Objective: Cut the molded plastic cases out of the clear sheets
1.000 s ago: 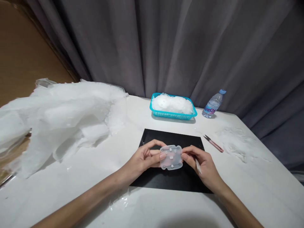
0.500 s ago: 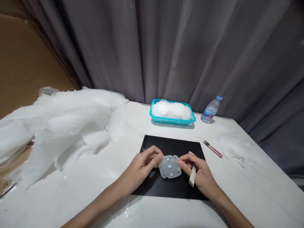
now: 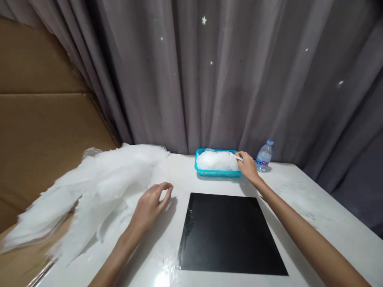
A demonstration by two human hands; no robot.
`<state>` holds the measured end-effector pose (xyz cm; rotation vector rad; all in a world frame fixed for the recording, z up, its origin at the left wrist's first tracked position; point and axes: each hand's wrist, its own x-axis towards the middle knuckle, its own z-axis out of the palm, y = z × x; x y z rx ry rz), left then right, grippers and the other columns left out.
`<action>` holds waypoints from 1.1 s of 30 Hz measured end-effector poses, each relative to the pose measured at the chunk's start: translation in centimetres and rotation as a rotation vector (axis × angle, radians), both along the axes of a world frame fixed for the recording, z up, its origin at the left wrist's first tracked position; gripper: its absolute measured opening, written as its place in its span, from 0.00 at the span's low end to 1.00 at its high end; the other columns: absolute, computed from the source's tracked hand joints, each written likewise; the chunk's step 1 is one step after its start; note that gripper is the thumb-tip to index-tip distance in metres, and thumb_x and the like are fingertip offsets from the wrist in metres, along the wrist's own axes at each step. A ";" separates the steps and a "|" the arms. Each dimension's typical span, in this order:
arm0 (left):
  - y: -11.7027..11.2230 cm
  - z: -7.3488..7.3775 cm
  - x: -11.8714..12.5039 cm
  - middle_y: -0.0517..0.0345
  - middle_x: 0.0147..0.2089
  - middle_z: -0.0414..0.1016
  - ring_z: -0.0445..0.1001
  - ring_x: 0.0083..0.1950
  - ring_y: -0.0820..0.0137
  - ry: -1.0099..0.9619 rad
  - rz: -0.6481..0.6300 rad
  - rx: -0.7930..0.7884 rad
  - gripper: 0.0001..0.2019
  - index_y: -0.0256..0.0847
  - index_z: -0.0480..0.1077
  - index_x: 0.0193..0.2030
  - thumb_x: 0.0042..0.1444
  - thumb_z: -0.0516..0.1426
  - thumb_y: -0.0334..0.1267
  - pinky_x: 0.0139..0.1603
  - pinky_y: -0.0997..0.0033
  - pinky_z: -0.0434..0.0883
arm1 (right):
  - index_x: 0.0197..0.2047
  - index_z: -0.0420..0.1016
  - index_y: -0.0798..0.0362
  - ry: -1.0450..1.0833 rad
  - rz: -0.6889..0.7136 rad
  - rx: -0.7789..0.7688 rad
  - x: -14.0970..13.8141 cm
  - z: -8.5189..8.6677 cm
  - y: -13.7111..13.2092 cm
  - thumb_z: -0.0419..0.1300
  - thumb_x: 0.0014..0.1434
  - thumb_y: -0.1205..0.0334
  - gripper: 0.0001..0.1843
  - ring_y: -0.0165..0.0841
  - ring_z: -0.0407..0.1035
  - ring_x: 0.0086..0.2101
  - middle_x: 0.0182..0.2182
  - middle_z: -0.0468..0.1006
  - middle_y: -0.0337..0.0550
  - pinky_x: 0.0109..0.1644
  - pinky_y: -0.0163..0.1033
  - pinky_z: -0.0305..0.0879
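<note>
1. Moved to right end of turquoise basket [image 3: 220, 173]: right hand [image 3: 247, 166], pinching slim white stick [image 3: 237, 157], presumably to spare setting it down
2. Left hand [image 3: 151, 202]: shifted leftward, fingers loosely curled, seemingly empty
3. Basket: behind black sheet [image 3: 231, 235], presumably for easy reach

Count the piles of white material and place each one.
3: a large heap left of the left hand, one inside the blue basket by the right hand, and a thin scattered one right of the black sheet. The right arm may hide more.
</note>
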<state>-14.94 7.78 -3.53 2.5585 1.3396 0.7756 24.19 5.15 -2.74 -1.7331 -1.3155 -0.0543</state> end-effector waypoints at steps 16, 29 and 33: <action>3.8 6.4 -6.3 0.37 0.62 0.78 0.74 0.61 0.47 0.327 0.446 0.237 0.26 0.35 0.76 0.58 0.71 0.47 0.51 0.56 0.58 0.68 | 0.41 0.73 0.49 -0.268 0.143 -0.025 -4.7 -8.2 -13.5 0.50 0.74 0.60 0.12 0.43 0.72 0.39 0.37 0.79 0.46 0.45 0.45 0.66; 6.8 14.6 -4.3 0.52 0.44 0.81 0.71 0.39 0.63 0.250 0.473 0.245 0.31 0.39 0.77 0.59 0.74 0.44 0.60 0.36 0.73 0.49 | 0.42 0.72 0.49 -0.288 0.190 -0.055 -4.8 -9.3 -13.7 0.47 0.76 0.56 0.15 0.44 0.72 0.40 0.37 0.79 0.47 0.45 0.47 0.67; 6.6 17.8 -2.1 0.53 0.49 0.81 0.70 0.42 0.68 0.193 0.485 0.379 0.30 0.35 0.77 0.55 0.76 0.42 0.57 0.36 0.72 0.46 | 0.42 0.72 0.49 -0.273 0.201 -0.060 -4.9 -9.5 -13.7 0.48 0.76 0.55 0.15 0.45 0.72 0.40 0.38 0.79 0.48 0.45 0.48 0.67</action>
